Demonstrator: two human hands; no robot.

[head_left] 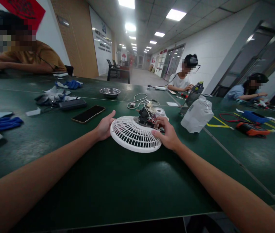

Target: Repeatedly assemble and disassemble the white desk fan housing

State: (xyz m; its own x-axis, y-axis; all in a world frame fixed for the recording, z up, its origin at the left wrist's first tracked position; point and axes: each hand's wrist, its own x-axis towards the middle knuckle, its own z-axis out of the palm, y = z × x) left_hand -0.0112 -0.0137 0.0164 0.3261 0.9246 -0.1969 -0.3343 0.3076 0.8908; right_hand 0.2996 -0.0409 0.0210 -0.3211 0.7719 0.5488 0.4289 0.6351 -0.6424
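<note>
Between my hands is a round white fan grille (137,137), tilted toward me, with slats running outward from its middle. A dark motor (145,117) with thin wires sits at its far side. My left hand (106,125) grips the grille's left rim, thumb up and the other fingers mostly hidden behind it. On the right, my right hand (165,133) is closed on the grille's edge near the motor, its thumb lying on the slats. Behind the motor are a smaller white round part (161,112) and a coiled white cord (139,99) with a plug.
A phone (89,114), a dark case (72,104), blue gloves (4,124) and a metal bowl (110,92) lie on the left. To the right stand a white plastic housing (197,115), a bottle (192,97) and an orange multimeter (252,130). Several people sit around the green table (127,191).
</note>
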